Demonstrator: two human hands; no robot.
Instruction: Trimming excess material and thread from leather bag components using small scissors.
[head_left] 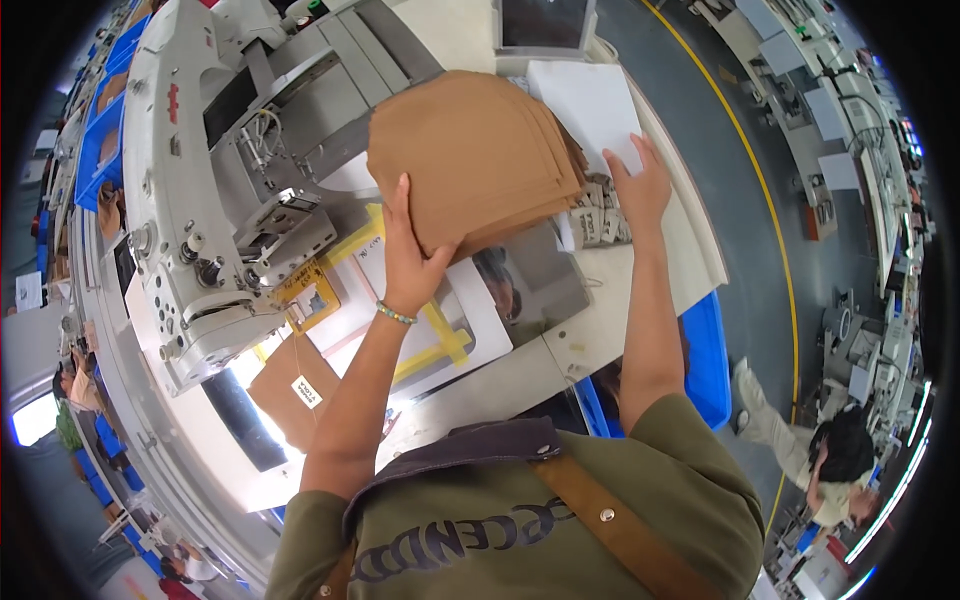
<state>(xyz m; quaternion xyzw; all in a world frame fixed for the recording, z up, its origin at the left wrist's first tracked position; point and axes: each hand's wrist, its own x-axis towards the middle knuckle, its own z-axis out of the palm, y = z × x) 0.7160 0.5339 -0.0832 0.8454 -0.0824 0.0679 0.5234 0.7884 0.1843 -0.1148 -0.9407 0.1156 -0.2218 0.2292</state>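
Note:
A thick stack of brown fabric panels (470, 160) with a rounded far edge lies in front of me on the sewing table. My left hand (415, 262) rests against its near left corner, thumb and fingers spread. A white, flat-topped box or card (582, 100) sits to the right of the stack. At its right edge is my right hand (645, 185), thumb and forefinger apart; whether it presses on the white surface I cannot tell. Below this, beside the right hand, small printed fabric labels (600, 215) are bunched together in a white holder.
A large sewing machine (190, 190) stands to the left, its head close to my left hand. A brown piece with a white tag (290, 390) lies near my left forearm. A blue bin (707, 360) is by my right elbow. One person (820, 440) is in the right aisle.

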